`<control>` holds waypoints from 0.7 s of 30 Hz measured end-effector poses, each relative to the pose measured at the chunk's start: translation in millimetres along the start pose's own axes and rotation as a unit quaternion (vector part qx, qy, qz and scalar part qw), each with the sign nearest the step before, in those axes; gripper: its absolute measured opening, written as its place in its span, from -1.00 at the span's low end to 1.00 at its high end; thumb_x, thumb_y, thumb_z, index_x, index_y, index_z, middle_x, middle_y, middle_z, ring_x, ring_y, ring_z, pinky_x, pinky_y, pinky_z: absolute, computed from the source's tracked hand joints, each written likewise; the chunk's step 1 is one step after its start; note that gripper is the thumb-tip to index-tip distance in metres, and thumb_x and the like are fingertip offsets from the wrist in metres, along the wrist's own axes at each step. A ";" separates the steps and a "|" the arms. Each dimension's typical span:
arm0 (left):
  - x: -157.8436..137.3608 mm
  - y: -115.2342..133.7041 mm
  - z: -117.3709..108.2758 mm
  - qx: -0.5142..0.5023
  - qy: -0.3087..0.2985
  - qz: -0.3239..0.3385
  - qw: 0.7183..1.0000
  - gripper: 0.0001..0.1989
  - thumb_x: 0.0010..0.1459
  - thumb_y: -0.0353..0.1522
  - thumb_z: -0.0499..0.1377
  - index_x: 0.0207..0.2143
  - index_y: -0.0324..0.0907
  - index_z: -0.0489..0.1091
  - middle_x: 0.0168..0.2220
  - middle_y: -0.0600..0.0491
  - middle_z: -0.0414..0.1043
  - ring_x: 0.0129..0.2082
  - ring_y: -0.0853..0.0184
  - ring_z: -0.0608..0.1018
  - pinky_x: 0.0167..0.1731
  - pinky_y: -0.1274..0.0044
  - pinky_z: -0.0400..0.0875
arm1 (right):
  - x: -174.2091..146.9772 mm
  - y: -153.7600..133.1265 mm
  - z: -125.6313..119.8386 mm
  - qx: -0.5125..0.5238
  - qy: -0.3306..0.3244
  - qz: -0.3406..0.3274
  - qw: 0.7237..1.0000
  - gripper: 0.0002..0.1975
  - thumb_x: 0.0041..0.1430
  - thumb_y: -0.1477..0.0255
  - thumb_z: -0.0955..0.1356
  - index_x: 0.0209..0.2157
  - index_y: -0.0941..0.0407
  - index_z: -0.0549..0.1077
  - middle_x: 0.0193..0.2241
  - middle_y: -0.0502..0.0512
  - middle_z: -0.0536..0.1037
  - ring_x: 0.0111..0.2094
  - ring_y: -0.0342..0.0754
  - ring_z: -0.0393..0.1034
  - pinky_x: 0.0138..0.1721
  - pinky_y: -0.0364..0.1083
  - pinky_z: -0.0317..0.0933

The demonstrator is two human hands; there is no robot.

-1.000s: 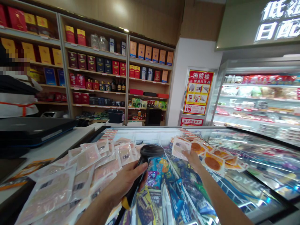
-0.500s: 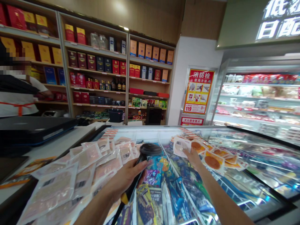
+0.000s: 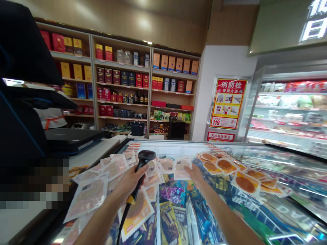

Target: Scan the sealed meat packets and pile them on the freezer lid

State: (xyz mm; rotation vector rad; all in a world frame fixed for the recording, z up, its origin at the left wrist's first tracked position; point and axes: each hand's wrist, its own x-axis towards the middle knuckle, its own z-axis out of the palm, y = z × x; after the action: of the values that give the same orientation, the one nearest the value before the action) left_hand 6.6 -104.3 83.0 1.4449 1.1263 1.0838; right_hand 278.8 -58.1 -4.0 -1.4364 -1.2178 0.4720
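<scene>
My left hand [image 3: 131, 182] is wrapped round the handle of a black barcode scanner [image 3: 146, 155], its cord trailing down toward me. In my right hand [image 3: 196, 176] is the edge of a flat, pale packet [image 3: 181, 166] bearing a barcode, just right of the scanner head. Another such packet [image 3: 166, 165] lies between the two hands. More pale packets [image 3: 89, 195] overlap in a pile on the left. Packets with orange-brown round faces [image 3: 244, 183] are spread on the right.
A chest freezer with glass [image 3: 270, 207] holds colourful frozen-treat wrappers [image 3: 168, 221] below my hands. A counter with a black device [image 3: 74, 137] stands left, beside a dark monitor [image 3: 28, 44]. Behind are shelves of boxed goods [image 3: 122, 81] and a lit refrigerated case [image 3: 288, 109].
My right hand has brought the pale packet leftward, away from the orange-brown packets and closer to the scanner. The view has turned left, bringing the dark monitor into sight.
</scene>
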 end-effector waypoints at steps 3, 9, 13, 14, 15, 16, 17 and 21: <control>-1.9 -5.2 -14.8 -0.002 0.034 -0.029 0.999 -0.61 -0.21 -0.03 0.11 -0.60 -0.20 0.19 -0.74 0.20 0.21 -0.75 0.51 0.26 -0.73 0.65 0.12 | 3.6 -2.8 23.1 -0.074 -0.025 0.014 0.997 -0.65 -0.09 0.42 0.22 -0.20 0.20 0.36 -0.30 0.14 0.50 -0.23 0.03 0.36 -0.26 -0.06 0.21; -6.7 -17.1 -39.7 0.006 0.070 -0.042 0.997 -0.61 -0.22 -0.04 0.12 -0.60 -0.20 0.20 -0.75 0.20 0.23 -0.77 0.50 0.26 -0.74 0.65 0.12 | -3.7 -25.3 48.6 -0.298 -0.026 0.010 0.954 -0.56 0.02 0.33 0.17 -0.04 0.20 0.23 -0.05 0.26 0.31 -0.01 0.09 0.14 -0.07 0.04 0.04; -7.6 -18.1 -39.9 0.008 0.083 -0.038 0.996 -0.59 -0.23 -0.02 0.11 -0.63 -0.20 0.20 -0.76 0.18 0.23 -0.76 0.50 0.26 -0.73 0.64 0.13 | -9.4 -31.4 56.7 -0.347 -0.030 0.021 0.937 -0.46 0.08 0.23 0.09 0.05 0.23 0.11 0.07 0.32 0.13 0.08 0.17 -0.04 -0.04 0.21 -0.07; -7.0 -17.0 -37.2 0.005 0.085 -0.038 0.996 -0.59 -0.23 -0.02 0.12 -0.63 -0.21 0.21 -0.75 0.18 0.24 -0.76 0.50 0.26 -0.74 0.65 0.13 | -9.4 -30.3 57.3 -0.356 -0.035 0.021 0.933 -0.44 0.08 0.22 0.07 0.06 0.24 0.09 0.09 0.33 0.10 0.09 0.17 -0.07 -0.03 0.23 -0.11; -5.9 -15.7 -33.7 0.001 0.085 -0.039 0.996 -0.59 -0.23 -0.02 0.12 -0.62 -0.21 0.21 -0.75 0.18 0.24 -0.76 0.51 0.26 -0.74 0.65 0.13 | -8.9 -28.4 57.0 -0.365 -0.037 0.021 0.930 -0.42 0.09 0.21 0.06 0.07 0.26 0.08 0.10 0.33 0.08 0.11 0.17 -0.10 -0.01 0.24 -0.14; -4.5 -14.4 -29.5 -0.001 0.083 -0.041 0.996 -0.59 -0.24 -0.03 0.12 -0.61 -0.21 0.22 -0.75 0.18 0.24 -0.76 0.51 0.26 -0.74 0.65 0.12 | -8.1 -25.9 55.7 -0.372 -0.038 0.021 0.927 -0.41 0.09 0.19 0.05 0.08 0.27 0.06 0.11 0.34 0.06 0.12 0.17 -0.12 0.00 0.25 -0.17; -2.7 -13.2 -24.8 -0.003 0.077 -0.044 0.996 -0.59 -0.24 -0.03 0.13 -0.60 -0.21 0.22 -0.74 0.18 0.25 -0.76 0.50 0.26 -0.74 0.65 0.12 | -7.0 -23.0 53.2 -0.378 -0.037 0.021 0.925 -0.40 0.10 0.18 0.03 0.09 0.27 0.05 0.11 0.34 0.04 0.12 0.16 -0.14 0.00 0.25 -0.18; 7.3 -10.5 -4.0 0.006 0.028 -0.036 0.999 -0.58 -0.23 -0.02 0.12 -0.60 -0.21 0.21 -0.73 0.19 0.24 -0.74 0.50 0.27 -0.73 0.65 0.12 | 1.5 -10.5 28.6 -0.404 -0.020 0.010 0.915 -0.38 0.09 0.17 0.03 0.10 0.25 0.02 0.13 0.30 0.01 0.14 0.15 -0.18 0.01 0.23 -0.18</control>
State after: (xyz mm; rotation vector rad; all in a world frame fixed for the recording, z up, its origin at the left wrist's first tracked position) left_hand 2.7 -95.5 73.8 1.3804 1.2175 1.0748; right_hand 251.4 -44.9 -2.1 -2.1357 -1.5191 -0.0208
